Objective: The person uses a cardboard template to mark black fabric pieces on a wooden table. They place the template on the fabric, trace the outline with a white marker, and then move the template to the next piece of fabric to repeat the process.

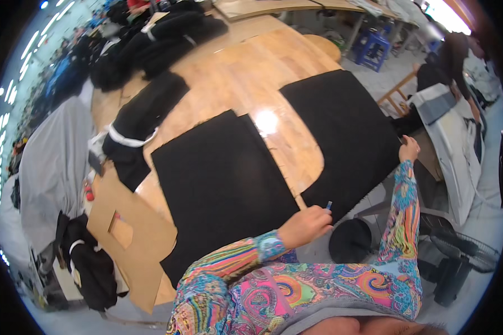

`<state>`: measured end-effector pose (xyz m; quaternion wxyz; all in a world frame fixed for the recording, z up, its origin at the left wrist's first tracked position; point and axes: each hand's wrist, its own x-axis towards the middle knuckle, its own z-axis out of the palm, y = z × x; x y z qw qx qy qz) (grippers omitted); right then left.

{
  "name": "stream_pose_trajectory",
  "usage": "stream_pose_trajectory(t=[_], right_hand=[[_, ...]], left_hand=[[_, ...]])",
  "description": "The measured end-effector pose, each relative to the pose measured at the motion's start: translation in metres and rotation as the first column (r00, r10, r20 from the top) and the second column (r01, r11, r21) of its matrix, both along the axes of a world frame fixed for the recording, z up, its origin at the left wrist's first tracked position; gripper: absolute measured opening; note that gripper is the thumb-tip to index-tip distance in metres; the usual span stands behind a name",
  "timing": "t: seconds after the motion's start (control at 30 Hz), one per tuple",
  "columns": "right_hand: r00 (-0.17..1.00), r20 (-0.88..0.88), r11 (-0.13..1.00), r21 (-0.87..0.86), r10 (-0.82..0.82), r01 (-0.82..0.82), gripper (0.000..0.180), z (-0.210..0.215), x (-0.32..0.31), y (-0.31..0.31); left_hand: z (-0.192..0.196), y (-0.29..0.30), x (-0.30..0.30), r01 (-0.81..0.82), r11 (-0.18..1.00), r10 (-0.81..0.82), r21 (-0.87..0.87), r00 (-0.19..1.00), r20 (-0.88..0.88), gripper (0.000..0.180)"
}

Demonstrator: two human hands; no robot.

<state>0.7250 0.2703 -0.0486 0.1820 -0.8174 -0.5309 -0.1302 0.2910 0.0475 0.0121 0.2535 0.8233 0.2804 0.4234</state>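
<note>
Two cut black cloth pieces lie on the wooden table, the left fabric piece (218,178) flat and the right fabric piece (346,128) reaching past the near edge. My left hand (304,227) is closed at the near corner between them. A small blue-and-pale stick-like thing (329,206) pokes up from its fingers; its kind is too small to make out. Out to the right, my right hand (409,149) pinches the outer edge of the right fabric piece. The fingertips there are partly hidden.
A brown cardboard pattern (131,234) with a cut-out lies left on the table (246,61). Beyond it sits a black bundle (145,123) tied with white. More dark bundles (156,42) are piled at the back. A fan (458,251) and black stool (350,240) stand near right.
</note>
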Motion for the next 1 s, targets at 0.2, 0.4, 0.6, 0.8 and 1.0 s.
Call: stream_pose_trajectory(t=[0.2, 0.4, 0.6, 0.8, 1.0], right_hand=[[0.740, -0.102, 0.731, 0.293, 0.665, -0.617, 0.027, 0.050, -0.184, -0.078], [0.126, -0.490, 0.273, 0.241, 0.863, -0.931, 0.036, 0.052, -0.386, -0.174], [0.140, -0.288, 0.111, -0.115, 0.947, -0.987, 0.066, 0.030, -0.474, -0.247], [0.183, -0.145, 0.155, -0.188, 0.972, -0.970, 0.070, 0.025, -0.483, -0.262], [0.212, -0.117, 0.181, -0.231, 0.970, -0.956, 0.072, 0.025, -0.486, -0.265]], left_hand=[[0.009, -0.082, -0.168, -0.816, 0.553, 0.801, -0.166, 0.576, -0.162, 0.017], [-0.018, -0.207, -0.257, -0.999, 0.024, 0.844, -0.025, 0.034, -0.535, 0.026], [-0.017, -0.238, -0.255, -0.969, -0.120, 0.883, -0.216, -0.005, -0.470, 0.026], [-0.034, -0.249, -0.263, -0.951, -0.109, 0.912, -0.290, 0.020, -0.409, 0.017], [-0.037, -0.254, -0.273, -0.945, -0.037, 0.946, -0.325, 0.071, -0.315, 0.013]])
